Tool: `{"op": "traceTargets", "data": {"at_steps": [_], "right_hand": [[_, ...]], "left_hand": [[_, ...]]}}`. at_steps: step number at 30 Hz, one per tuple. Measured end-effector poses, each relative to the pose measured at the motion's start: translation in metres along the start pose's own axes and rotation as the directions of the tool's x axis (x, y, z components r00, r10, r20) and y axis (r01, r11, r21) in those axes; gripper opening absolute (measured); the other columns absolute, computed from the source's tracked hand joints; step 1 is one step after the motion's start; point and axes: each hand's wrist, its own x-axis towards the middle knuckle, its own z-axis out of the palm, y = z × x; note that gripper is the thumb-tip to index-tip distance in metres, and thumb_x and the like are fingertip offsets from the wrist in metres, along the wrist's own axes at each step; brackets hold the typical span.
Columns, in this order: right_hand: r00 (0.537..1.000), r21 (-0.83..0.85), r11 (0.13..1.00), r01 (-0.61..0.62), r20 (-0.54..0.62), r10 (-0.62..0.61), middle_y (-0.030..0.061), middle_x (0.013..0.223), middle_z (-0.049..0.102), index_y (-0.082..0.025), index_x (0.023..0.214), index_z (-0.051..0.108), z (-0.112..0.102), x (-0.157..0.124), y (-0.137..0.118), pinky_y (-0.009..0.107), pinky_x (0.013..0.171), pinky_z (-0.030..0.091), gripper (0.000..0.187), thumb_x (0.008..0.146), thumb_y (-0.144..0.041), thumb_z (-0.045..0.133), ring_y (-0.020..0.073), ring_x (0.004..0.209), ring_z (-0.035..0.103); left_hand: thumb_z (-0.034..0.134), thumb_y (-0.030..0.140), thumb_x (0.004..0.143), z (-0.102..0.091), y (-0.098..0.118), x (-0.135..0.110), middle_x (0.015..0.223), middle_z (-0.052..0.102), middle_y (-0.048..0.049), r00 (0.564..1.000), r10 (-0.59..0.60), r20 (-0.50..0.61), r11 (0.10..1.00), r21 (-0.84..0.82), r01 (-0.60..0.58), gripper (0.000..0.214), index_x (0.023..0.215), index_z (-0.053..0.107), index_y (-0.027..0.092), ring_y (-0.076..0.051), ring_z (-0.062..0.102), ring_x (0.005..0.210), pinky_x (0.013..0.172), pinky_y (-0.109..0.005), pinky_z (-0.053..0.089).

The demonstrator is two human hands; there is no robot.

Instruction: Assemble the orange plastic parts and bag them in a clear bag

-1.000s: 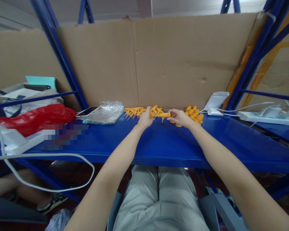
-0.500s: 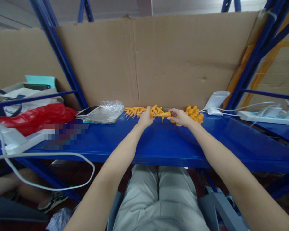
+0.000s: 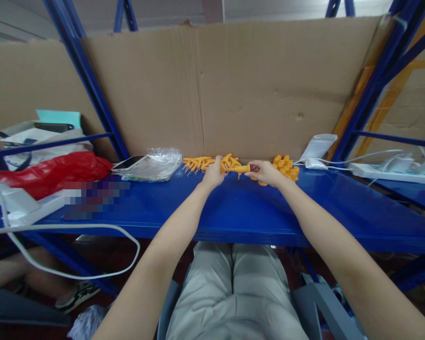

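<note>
An orange plastic tube piece is held level between both hands, just above the blue shelf. My left hand is closed round its left end. My right hand pinches its right end with thumb and fingers. Behind my left hand lies a heap of long orange pieces with small metal springs. Behind my right hand sits a heap of short orange caps.
A crinkled clear plastic bag and a phone lie to the left, then a red bag. White cables and a power strip lie right. Cardboard backs the shelf. Another person's leg and shoe show bottom left.
</note>
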Motion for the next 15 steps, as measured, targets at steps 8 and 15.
{"op": "traceTargets", "data": {"at_steps": [8,15], "right_hand": [[0.998,0.058,0.998,-0.031,0.057,0.028,0.0066,0.076,0.072,-0.015,0.082,0.068,-0.0013,-0.0017,-0.0049,0.029,0.067,0.051,0.024,0.082,-0.04,0.066,0.019,0.07,0.067],[0.976,0.221,0.958,-0.181,0.157,0.148,0.0075,0.071,0.071,-0.016,0.077,0.065,0.0026,-0.0011,-0.0025,0.027,0.06,0.054,0.033,0.087,-0.047,0.062,0.0159,0.06,0.066]], "left_hand": [[0.067,0.006,0.075,-0.0002,-0.0003,0.0005,0.11,0.069,-0.0122,1.0,0.01,0.007,1.0,0.021,-0.01,0.054,0.122,0.044,0.019,-0.028,0.065,0.109,0.098,-0.039,0.047],[0.067,0.007,0.076,-0.0005,0.0009,-0.0004,0.111,0.07,-0.0117,1.0,0.018,0.003,0.999,0.043,-0.018,0.053,0.123,0.044,0.018,-0.026,0.065,0.108,0.096,-0.037,0.048]]}}
